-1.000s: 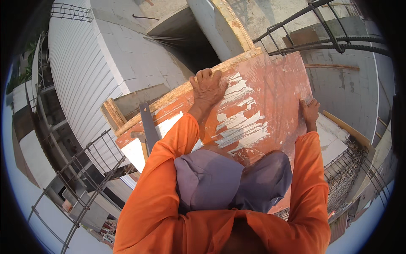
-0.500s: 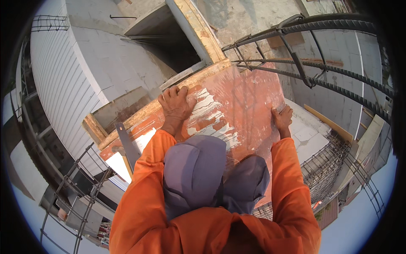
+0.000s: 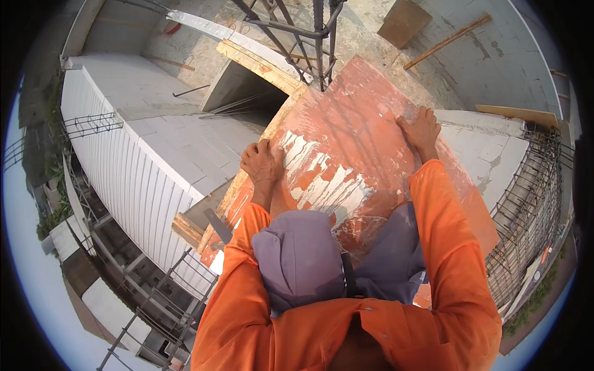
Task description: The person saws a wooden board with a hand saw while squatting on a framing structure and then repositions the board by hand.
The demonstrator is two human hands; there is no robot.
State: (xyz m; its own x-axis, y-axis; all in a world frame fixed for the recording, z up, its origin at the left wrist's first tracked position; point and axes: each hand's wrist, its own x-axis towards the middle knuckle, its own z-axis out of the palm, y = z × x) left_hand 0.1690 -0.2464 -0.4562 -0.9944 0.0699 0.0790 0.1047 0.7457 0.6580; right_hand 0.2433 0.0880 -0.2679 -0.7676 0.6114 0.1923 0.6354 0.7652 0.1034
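A red board (image 3: 346, 117), streaked with pale dried mortar, lies under my bent legs. My left hand (image 3: 263, 166) is at its left edge, with the fingers bent over the edge beside a timber batten (image 3: 232, 196). My right hand (image 3: 422, 132) grips the board's far right edge, fingertips over the rim and thumb on the face. The undersides of both grips are hidden. Next to my left sleeve a flat grey metal blade (image 3: 218, 226), like a handsaw's, sticks out; its handle is covered by my arm.
A rebar cage (image 3: 322, 46) rises at the board's far corner. Left of the board are a dark opening (image 3: 250, 99) and a grey block wall (image 3: 179, 145), with a drop beyond. More rebar mesh (image 3: 526, 204) lines the right side, near a pale block ledge (image 3: 482, 148).
My view has turned, so the rebar cage has swung from the right to the top middle. My right hand has shifted farther up the board's right edge; my left stays at the left edge.
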